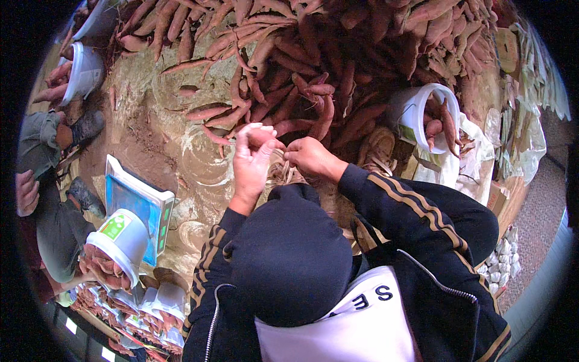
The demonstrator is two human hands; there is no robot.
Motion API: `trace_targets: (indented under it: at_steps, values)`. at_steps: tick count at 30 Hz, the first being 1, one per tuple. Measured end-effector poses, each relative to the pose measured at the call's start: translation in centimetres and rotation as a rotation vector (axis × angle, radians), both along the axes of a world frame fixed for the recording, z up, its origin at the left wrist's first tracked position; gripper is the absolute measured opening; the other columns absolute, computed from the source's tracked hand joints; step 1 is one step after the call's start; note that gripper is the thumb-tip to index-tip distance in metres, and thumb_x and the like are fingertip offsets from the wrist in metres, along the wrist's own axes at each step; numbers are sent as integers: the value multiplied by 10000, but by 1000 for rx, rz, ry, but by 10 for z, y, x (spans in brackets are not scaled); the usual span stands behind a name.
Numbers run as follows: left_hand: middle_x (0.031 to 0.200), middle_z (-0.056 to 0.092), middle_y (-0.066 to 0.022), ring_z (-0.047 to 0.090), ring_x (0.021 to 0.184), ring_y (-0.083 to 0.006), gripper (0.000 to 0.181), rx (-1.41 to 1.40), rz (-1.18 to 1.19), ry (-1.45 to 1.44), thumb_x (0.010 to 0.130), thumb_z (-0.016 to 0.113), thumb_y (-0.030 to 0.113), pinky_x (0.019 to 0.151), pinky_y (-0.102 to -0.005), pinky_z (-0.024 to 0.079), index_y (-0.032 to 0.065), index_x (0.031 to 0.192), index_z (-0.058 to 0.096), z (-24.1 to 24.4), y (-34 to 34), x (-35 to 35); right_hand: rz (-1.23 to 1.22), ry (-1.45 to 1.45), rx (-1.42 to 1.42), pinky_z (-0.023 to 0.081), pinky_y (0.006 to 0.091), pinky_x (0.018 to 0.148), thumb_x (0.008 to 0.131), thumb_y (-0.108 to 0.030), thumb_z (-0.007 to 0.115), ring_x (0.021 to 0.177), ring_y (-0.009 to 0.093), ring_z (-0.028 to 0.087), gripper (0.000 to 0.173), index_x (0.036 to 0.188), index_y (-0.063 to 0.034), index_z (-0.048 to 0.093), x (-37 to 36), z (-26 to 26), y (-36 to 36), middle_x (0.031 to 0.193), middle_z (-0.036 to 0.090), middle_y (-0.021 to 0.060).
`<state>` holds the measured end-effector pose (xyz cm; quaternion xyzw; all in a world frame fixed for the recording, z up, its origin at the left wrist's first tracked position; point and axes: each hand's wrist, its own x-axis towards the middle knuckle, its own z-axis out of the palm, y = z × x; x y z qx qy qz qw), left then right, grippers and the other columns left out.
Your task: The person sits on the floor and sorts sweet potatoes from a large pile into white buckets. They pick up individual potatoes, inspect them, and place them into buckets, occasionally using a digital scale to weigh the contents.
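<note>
My left hand point(251, 165) is wrapped around a reddish sweet potato point(261, 136), its palm turned up. At the thin end of that root, the fingertips of my right hand point(314, 156) are pinched together. Just beyond both hands spreads a large heap of sweet potatoes point(289, 104), some thick and some thin and curved. My own shoe point(377, 147) rests against the heap to the right of my right hand.
On the right stands a white bucket point(407, 115), tipped, with sweet potatoes inside. A blue-topped scale point(131, 194) is at left, beside a full bucket point(131, 228). Another bucket point(86, 74) stands further up. A co-worker's hand point(27, 192) shows at the left edge.
</note>
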<state>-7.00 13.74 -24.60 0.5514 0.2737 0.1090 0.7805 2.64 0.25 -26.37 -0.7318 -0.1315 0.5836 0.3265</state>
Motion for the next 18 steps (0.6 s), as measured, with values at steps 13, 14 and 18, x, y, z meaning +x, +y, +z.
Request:
trace_targets:
  at_steps: [13, 14, 18]
  values:
    - [925, 601, -102, 624, 784, -213, 507, 635, -76, -204, 735, 668, -81, 787, -328, 508, 21, 1207, 514, -8, -7, -7, -226, 293, 281, 287, 240, 415, 722, -45, 508, 443, 107, 439, 252, 471, -47, 486, 1, -18, 29, 503, 487, 24]
    - [929, 598, -104, 622, 793, -214, 501, 598, -85, -198, 738, 663, -82, 785, -327, 510, 24, 1205, 517, -22, -7, -17, -272, 363, 258, 292, 247, 401, 713, -33, 501, 426, 125, 447, 279, 436, -44, 461, 1, 0, 37, 490, 489, 41]
    - [941, 584, -84, 607, 812, -186, 449, 754, -101, -252, 785, 640, -61, 797, -319, 504, 39, 1207, 522, -15, 1, -10, -634, 688, -75, 392, 293, 408, 807, -58, 480, 467, 164, 500, 209, 625, -2, 564, 5, 0, 48, 557, 538, 97]
